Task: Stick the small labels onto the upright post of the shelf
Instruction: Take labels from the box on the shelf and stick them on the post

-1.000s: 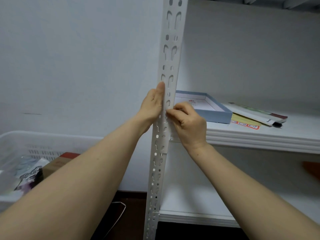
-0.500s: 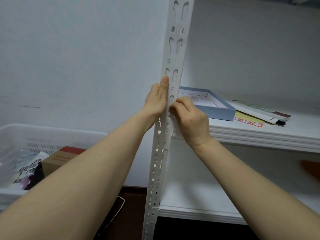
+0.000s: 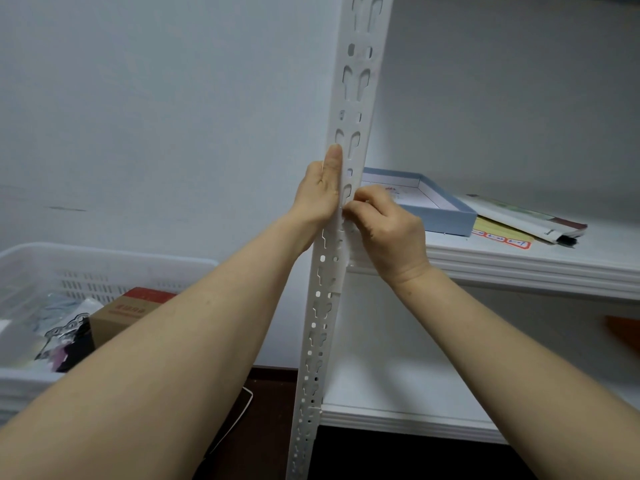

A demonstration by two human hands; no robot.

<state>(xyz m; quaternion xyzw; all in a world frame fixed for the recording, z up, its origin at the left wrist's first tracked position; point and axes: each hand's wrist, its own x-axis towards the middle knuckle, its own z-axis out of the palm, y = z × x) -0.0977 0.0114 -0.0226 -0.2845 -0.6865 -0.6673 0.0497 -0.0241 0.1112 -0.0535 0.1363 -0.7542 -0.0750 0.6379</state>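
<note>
**Upright post** (image 3: 330, 289): white slotted metal angle. Runs from 6 o'clock to 12 o'clock through the middle of the view, tilting slightly toward 1 o'clock at the top. Carries two shelf boards on its 3 o'clock side.

**Left hand** (image 3: 320, 199): lies flat against the post's 9 o'clock face, just above the upper board. Fingers (image 3: 334, 161) straight and together, pointing to 12 o'clock, gripping nothing.

**Right hand** (image 3: 389, 230): meets the post from 3 o'clock, level with the left hand. Fingers (image 3: 363, 202) curled, with thumb and forefinger tips drawn together against the post's front face.

**Small labels**: spot under the right fingertips hidden, so cannot tell whether one is pinched there.

**Upper shelf board** (image 3: 519, 268): white, ribbed front edge, extends toward 3 o'clock from the post.

**Blue box** (image 3: 446, 216): shallow, white inside. Sits on the upper board at 2 o'clock of the right hand, just behind it.

**Yellow sheet** (image 3: 500, 235): red-edged tags along its near border. Lies on the upper board at 3 o'clock of the box, partly under a white packet (image 3: 526, 220).

**Lower shelf board** (image 3: 398, 420): white, joins the post near 6 o'clock.

**White basket** (image 3: 104, 259): slotted walls, stands at 9 o'clock, well apart from the post. Holds a cardboard carton (image 3: 117, 317) with a red top, and clear bags (image 3: 52, 327) beside it.
</note>
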